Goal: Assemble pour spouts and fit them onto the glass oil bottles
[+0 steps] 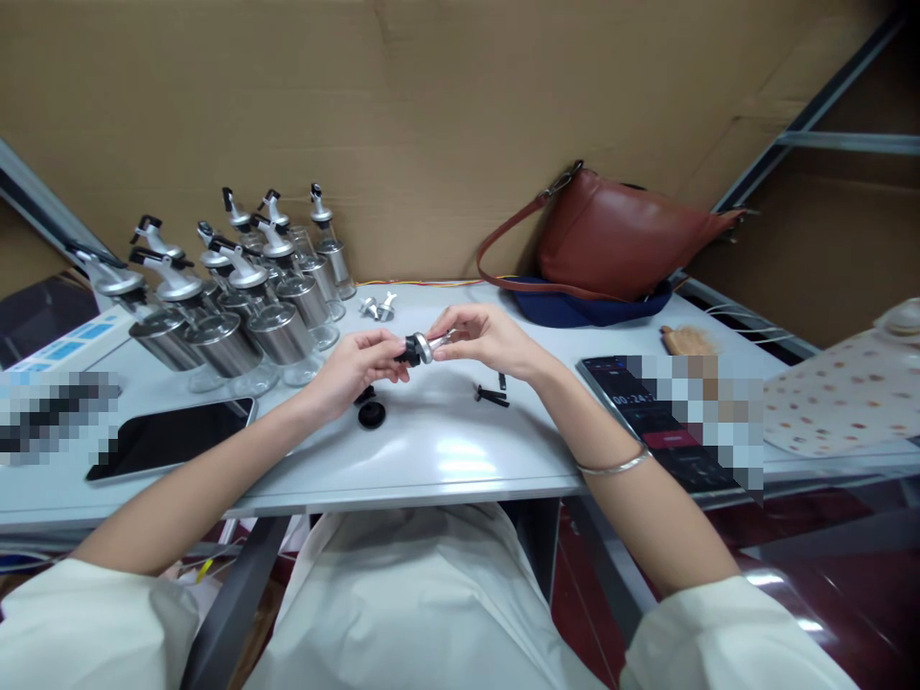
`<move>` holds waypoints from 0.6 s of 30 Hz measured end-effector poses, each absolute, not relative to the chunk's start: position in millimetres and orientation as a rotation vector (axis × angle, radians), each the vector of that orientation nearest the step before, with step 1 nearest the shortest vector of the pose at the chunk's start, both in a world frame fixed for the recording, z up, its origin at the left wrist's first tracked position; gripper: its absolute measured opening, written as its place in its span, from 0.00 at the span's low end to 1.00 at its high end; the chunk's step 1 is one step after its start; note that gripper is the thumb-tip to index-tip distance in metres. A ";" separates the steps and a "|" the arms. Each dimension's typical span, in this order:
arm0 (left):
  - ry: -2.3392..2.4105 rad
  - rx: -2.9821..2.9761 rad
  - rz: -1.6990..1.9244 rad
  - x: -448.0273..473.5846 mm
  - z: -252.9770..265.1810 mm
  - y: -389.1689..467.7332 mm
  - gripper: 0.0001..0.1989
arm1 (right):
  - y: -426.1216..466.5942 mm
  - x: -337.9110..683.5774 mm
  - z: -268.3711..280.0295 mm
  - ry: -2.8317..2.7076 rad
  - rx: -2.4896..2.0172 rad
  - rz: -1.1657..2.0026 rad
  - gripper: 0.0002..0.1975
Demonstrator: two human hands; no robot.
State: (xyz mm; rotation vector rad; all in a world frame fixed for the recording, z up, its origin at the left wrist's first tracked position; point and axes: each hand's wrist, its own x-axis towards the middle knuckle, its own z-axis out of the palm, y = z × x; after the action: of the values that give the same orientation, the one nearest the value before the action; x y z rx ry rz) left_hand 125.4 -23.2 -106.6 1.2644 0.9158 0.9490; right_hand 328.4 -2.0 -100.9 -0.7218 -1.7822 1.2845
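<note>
Only one number could be read. On the phone (647,419), between three and four o'clock from the middle of the view, pale digits (631,399) ran "00:24:", and what followed the second colon was lost at a mosaic patch (710,402). Lower on that screen, a red button (670,438) bore lettering too faint to make out. At nine o'clock, any print on the blue blocks (93,331) of a white strip (119,326) was too small to read.
</note>
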 end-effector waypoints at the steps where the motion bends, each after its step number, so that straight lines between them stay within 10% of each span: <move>1: 0.892 1.191 0.906 124.9 -108.1 -22.3 0.13 | -2.1 328.7 -100.5 -1.793 -0.723 1.267 0.13; 18: 0.909 2.107 1.223 126.3 -118.0 -28.1 0.07 | -4.1 331.1 -96.8 -1.932 -0.974 1.218 0.19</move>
State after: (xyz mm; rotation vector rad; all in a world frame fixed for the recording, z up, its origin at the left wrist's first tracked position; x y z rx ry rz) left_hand 126.3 -28.1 -118.0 2.1069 0.9087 1.2228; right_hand 331.1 -4.1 -96.8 -0.9736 -1.9323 1.2177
